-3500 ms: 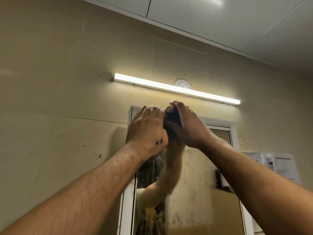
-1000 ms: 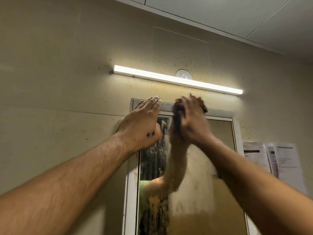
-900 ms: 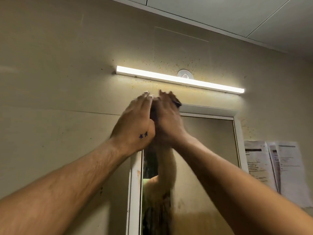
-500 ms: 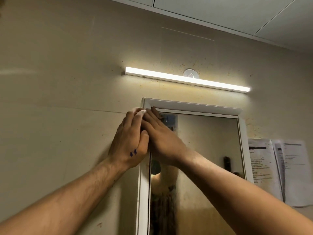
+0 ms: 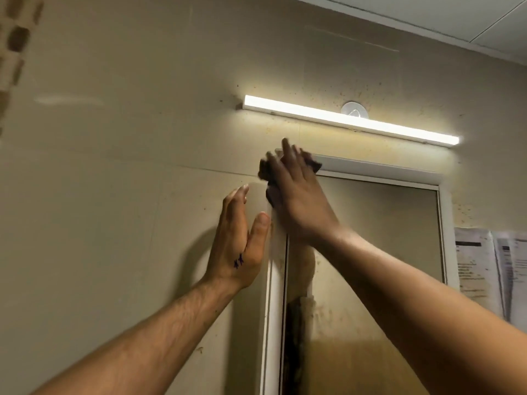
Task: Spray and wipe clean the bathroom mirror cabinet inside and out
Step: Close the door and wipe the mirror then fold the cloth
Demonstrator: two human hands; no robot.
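The mirror cabinet has a white frame and a smeared mirror door, mounted on a beige wall. My right hand presses a dark cloth flat against the cabinet's top left corner; the cloth shows above and left of the fingers. My left hand, marked with two small stars, is flat with fingers straight, resting by the cabinet's left side just below the corner, holding nothing. My right forearm is reflected in the mirror.
A lit strip light with a round white fitting runs above the cabinet. Printed paper sheets hang on the wall to the right. White ceiling panels meet the wall top right.
My right hand with the cloth has slid from the mirror's upper left up onto the top left corner of the frame. My left hand has dropped lower and parted from the right.
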